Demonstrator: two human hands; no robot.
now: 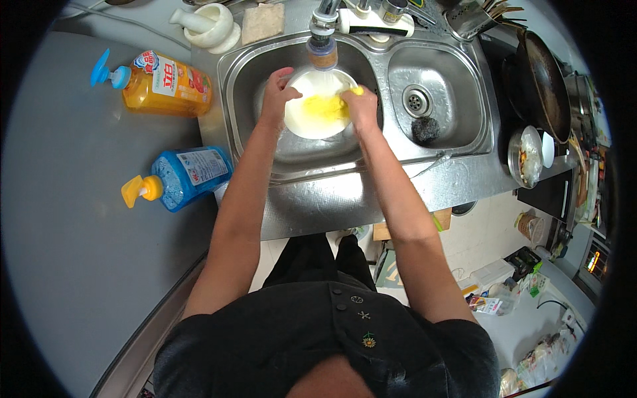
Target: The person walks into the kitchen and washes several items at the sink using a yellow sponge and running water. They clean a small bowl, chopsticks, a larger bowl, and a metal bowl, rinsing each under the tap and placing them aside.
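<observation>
A white bowl (311, 127) is held over the large left basin of a steel double sink (318, 174). My left hand (276, 97) grips its left rim, thumb on the inner side. Bunched in my right hand (363, 108) is a yellow cloth or sponge (323, 107), pressed against the inside right of the bowl and blurred. The faucet head (322, 53) hangs directly above the bowl's far edge. Faint streaks beneath it look like running water. My right fingers partly hide the bowl's right rim.
A dark scouring pad (425, 130) lies by the drain in the right basin. Left stand an orange soap bottle (166, 84) and a blue pump bottle (191, 174). Behind are a stone mortar (211, 27) and a utensil holder (463, 22). A wok (542, 89) leans at right.
</observation>
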